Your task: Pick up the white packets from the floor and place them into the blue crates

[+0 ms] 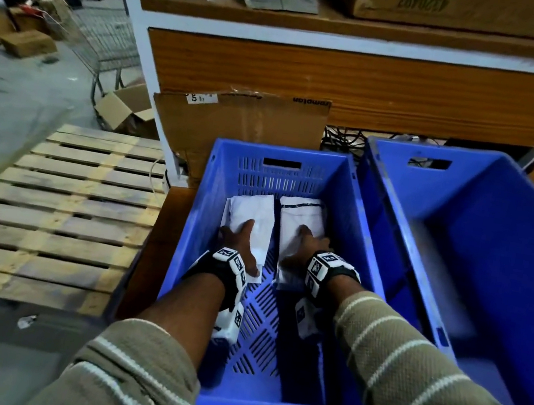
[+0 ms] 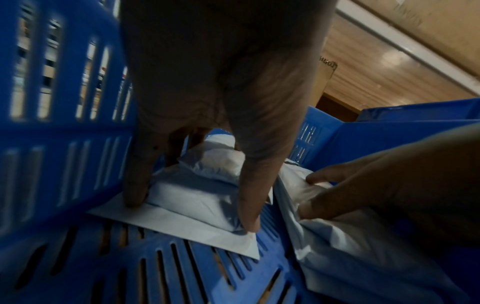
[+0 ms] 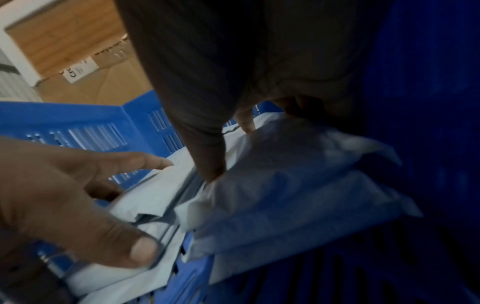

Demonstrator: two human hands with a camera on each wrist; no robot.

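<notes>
- Shelving unit (image 1: 345,85), wood-fronted with a white frame, is standing behind everything; a cardboard sheet (image 1: 235,128) is leaning against it, and a wooden pallet (image 1: 50,204) is lying on the floor to the left.
- Right blue crate (image 1: 493,253), solid-walled, is sitting just beside the left one; no packets are showing in the part of it that is in view.
- Left blue crate (image 1: 361,237), slotted in walls and floor, is receiving both arms; its near half is showing bare slotted floor.
- Left white packet (image 1: 253,214) and right white packet (image 1: 301,218) are lying side by side at the far end of this crate, long axes running away from the person, parallel to the crate's long sides. Each appears to be resting on further packets, though the count is unclear.
- Left hand (image 1: 245,247) is bearing down on the left packet, fingers (image 2: 249,197) spread and straddling it, tips at its near edge.
- Right hand (image 1: 304,246) is resting on the right packet, thumb and fingers loosely curved over its top; whether it is pinching the plastic cannot be told.
- Governing relation: each packet is lying directly beneath and ahead of its own hand, so neither arm needs to cross; the placing appears nearly finished, and withdrawal would be straight back toward the person.
</notes>
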